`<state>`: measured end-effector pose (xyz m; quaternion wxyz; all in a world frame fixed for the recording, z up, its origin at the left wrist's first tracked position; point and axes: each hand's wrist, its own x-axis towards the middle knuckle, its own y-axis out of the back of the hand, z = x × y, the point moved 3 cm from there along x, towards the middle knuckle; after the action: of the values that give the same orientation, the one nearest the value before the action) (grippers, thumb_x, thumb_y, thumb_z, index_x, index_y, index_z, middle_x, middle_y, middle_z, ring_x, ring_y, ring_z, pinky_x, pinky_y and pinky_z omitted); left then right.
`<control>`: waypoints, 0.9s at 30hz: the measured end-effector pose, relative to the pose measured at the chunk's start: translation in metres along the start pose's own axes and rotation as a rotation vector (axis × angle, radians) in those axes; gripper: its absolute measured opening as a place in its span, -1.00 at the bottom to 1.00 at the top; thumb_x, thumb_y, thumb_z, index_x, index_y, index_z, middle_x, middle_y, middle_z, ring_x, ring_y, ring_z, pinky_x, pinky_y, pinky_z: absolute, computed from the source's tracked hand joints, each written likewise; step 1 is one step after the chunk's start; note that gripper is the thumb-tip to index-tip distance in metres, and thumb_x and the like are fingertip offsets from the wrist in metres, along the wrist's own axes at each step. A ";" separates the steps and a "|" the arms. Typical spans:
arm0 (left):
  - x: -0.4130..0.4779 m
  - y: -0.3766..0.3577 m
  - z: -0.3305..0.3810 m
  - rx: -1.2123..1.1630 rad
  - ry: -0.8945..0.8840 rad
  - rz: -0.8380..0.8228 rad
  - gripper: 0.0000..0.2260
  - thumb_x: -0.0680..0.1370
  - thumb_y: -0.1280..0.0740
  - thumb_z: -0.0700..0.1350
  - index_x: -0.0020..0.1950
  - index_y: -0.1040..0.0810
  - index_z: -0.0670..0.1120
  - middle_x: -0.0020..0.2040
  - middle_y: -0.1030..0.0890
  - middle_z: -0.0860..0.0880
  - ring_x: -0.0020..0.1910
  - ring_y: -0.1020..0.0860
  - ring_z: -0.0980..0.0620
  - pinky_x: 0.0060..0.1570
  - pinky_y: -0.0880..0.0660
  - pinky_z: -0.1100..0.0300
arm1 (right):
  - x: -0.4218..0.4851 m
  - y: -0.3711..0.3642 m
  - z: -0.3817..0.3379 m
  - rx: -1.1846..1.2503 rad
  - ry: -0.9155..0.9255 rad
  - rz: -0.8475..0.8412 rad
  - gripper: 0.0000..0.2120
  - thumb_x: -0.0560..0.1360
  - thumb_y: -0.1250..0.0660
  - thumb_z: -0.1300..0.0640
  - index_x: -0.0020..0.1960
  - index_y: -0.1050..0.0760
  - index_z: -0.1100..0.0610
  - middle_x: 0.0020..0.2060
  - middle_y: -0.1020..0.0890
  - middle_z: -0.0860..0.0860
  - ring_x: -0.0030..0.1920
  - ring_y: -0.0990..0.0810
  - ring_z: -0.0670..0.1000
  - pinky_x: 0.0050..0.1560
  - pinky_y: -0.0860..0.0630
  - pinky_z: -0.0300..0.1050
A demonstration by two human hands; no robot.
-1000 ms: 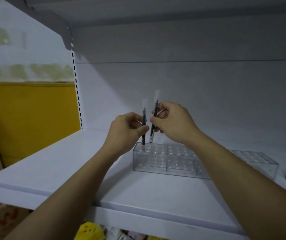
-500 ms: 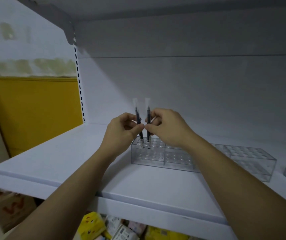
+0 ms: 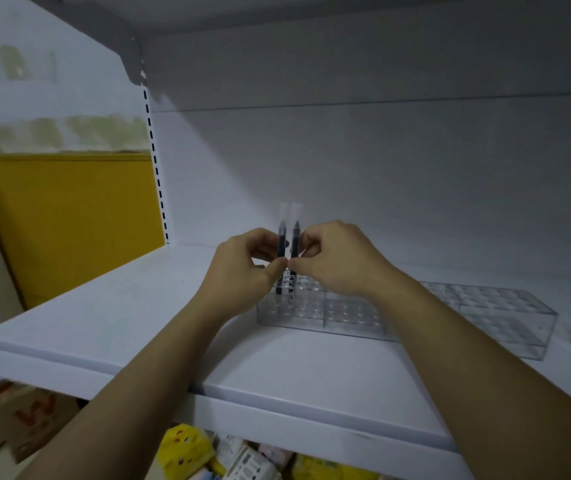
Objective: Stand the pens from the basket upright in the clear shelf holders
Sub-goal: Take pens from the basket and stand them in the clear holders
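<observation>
Left hand [image 3: 242, 271] pinches left pen [image 3: 281, 242], right hand [image 3: 336, 259] pinches right pen [image 3: 295, 242], both upright over clear holder [image 3: 325, 315]; tips blurred.

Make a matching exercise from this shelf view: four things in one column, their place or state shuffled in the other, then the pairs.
Things
1. left hand
2. right hand
3. clear holder
4. yellow box

Place or state
A. below the white shelf, at the view's bottom edge
B. pinches the right pen
C. stands on the shelf, pen tips at its left end
D. pinches the left pen

Pairs: 1-D, 2-B, 3-C, 4-A
</observation>
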<state>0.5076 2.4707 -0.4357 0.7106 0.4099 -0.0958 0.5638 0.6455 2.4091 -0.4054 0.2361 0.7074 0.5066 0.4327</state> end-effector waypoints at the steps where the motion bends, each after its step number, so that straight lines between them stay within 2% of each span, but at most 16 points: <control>1: 0.000 0.001 0.001 -0.021 0.011 -0.001 -0.86 0.49 -0.40 -0.22 0.02 -0.64 -0.06 -0.15 -0.67 0.08 -0.14 -0.62 0.21 -0.03 -0.60 0.19 | -0.001 0.001 -0.001 -0.006 -0.009 -0.003 -0.77 0.46 -0.45 -0.01 0.06 -0.60 0.06 -0.15 -0.66 -0.03 -0.13 -0.62 -0.01 -0.11 -0.52 -0.15; 5: -0.004 0.010 0.008 -0.040 0.038 0.043 -0.77 0.51 -0.40 -0.13 0.16 -0.58 -0.02 0.00 -0.66 0.08 -0.02 -0.60 0.20 0.11 -0.56 0.12 | -0.012 0.012 -0.005 0.019 -0.026 0.064 -0.55 0.46 -0.45 -0.03 0.30 -0.51 0.05 0.06 -0.65 -0.02 0.01 -0.61 -0.03 0.09 -0.54 -0.11; 9: -0.029 0.017 0.025 0.186 -0.029 0.080 -0.53 0.50 -0.42 -0.03 0.38 -0.39 0.01 0.21 -0.54 0.06 0.19 -0.49 0.12 0.20 -0.42 0.21 | -0.036 0.025 -0.015 -0.087 0.013 0.128 -0.43 0.46 -0.42 -0.07 0.42 -0.37 0.02 0.30 -0.51 -0.04 0.25 -0.49 -0.01 0.27 -0.44 -0.07; 13: -0.064 0.024 0.061 0.360 -0.141 0.112 -0.50 0.52 -0.40 -0.02 0.42 -0.35 0.00 0.34 -0.45 0.03 0.32 -0.39 0.05 0.23 -0.32 0.22 | -0.080 0.047 -0.029 -0.169 0.096 0.189 -0.35 0.48 -0.40 -0.09 0.49 -0.24 -0.03 0.44 -0.36 -0.07 0.41 -0.34 0.01 0.37 -0.29 -0.05; 18: -0.118 0.015 0.104 0.431 -0.344 0.070 -0.60 0.52 -0.36 0.06 0.32 -0.47 -0.01 0.22 -0.54 0.01 0.21 -0.45 0.01 0.18 -0.41 0.12 | -0.161 0.059 -0.027 -0.191 0.140 0.231 -0.36 0.48 -0.39 -0.11 0.49 -0.24 -0.09 0.44 -0.35 -0.12 0.42 -0.30 -0.04 0.43 -0.24 -0.07; 21: -0.159 0.000 0.117 0.421 -0.417 0.039 -0.60 0.51 -0.28 0.12 0.28 -0.50 -0.03 0.18 -0.56 0.01 0.17 -0.47 0.00 0.16 -0.43 0.08 | -0.215 0.054 -0.013 -0.191 0.153 0.248 -0.40 0.47 -0.40 -0.10 0.46 -0.29 -0.11 0.41 -0.38 -0.15 0.40 -0.31 -0.09 0.42 -0.24 -0.10; 25: -0.217 -0.028 0.121 0.352 -0.466 -0.025 -0.60 0.52 -0.22 0.11 0.24 -0.52 -0.08 0.12 -0.56 -0.01 0.11 -0.46 0.01 0.08 -0.38 0.22 | -0.284 0.035 0.019 -0.175 0.160 0.329 -0.47 0.47 -0.43 -0.01 0.40 -0.40 -0.02 0.36 -0.44 -0.11 0.37 -0.31 -0.12 0.40 -0.23 -0.16; 27: -0.246 -0.047 0.117 0.327 -0.477 -0.069 -0.62 0.52 -0.23 0.10 0.22 -0.54 -0.09 0.08 -0.56 -0.03 0.08 -0.45 -0.01 0.04 -0.37 0.20 | -0.316 0.021 0.039 -0.178 0.141 0.392 -0.51 0.44 -0.43 -0.01 0.34 -0.47 0.04 0.30 -0.50 -0.06 0.33 -0.37 -0.07 0.36 -0.23 -0.24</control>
<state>0.5017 2.2111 -0.5296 0.6113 0.6431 -0.1539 0.4349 0.6539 2.1145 -0.5275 0.1730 0.7369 0.3344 0.5615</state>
